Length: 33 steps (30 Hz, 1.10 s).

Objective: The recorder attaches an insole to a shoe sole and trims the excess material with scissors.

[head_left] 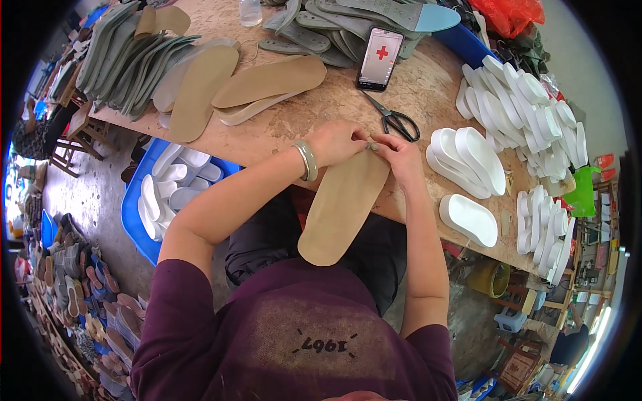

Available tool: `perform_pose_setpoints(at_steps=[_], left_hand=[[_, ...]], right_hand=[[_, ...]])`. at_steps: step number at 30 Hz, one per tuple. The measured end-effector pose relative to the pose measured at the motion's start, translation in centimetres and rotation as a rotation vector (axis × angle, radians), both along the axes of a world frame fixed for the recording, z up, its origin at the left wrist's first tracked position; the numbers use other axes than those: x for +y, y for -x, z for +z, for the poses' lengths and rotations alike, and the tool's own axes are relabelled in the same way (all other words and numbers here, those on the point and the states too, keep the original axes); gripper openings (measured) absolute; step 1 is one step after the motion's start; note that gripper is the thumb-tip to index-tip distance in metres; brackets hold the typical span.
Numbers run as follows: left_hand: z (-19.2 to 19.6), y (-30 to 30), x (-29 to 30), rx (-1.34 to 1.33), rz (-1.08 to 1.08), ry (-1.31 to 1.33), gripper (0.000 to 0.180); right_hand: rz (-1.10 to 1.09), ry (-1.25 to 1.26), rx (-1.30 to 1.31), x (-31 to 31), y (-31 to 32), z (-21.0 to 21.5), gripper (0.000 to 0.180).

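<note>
A tan insole (342,208) hangs over the near table edge and above my lap, its rounded lower end pointing toward me. My left hand (336,142), with a pale bangle at the wrist, pinches the insole's far end. Close beside it, my right hand (400,158) is closed on the same end, the fingertips of both hands nearly meeting. What the fingertips do at the rim is too small to make out. Black-handled scissors (396,120) lie just beyond my right hand. A phone (380,59) with a red cross on its screen lies behind them.
More tan insoles (267,81) lie at the left of the table (294,127), near stacked grey soles (127,67). White soles (468,160) stand in groups on the right. A blue bin (134,224) of white soles sits below left. Footwear (100,294) covers the floor at left.
</note>
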<state>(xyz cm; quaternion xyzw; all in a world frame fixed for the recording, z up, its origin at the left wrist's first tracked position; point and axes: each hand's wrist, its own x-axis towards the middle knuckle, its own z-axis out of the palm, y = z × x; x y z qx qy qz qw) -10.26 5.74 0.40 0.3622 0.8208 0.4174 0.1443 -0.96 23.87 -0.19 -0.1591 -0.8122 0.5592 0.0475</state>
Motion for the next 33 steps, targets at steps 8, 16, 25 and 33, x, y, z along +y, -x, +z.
perform_pose_setpoints(at_steps=[8,16,25,33], left_hand=[[0.1,0.3,1.1,-0.147,-0.037,0.032,0.026],[-0.2,1.7,0.3,-0.276,0.06,0.026,0.021],[0.6,2.4,-3.2,0.102,0.171,0.055,0.027],[3.3,-9.7,-6.3,0.628,-0.195,0.082,0.058]], right_hand=[[-0.002,0.119,0.03,0.5,-1.0,0.1,0.032],[-0.003,0.202,0.052,0.2,1.0,-0.3,0.031],[-0.024,-1.133,0.213,2.6,1.9,0.7,0.041],[0.141,-1.245,-0.016,2.2,3.6,0.9,0.046]])
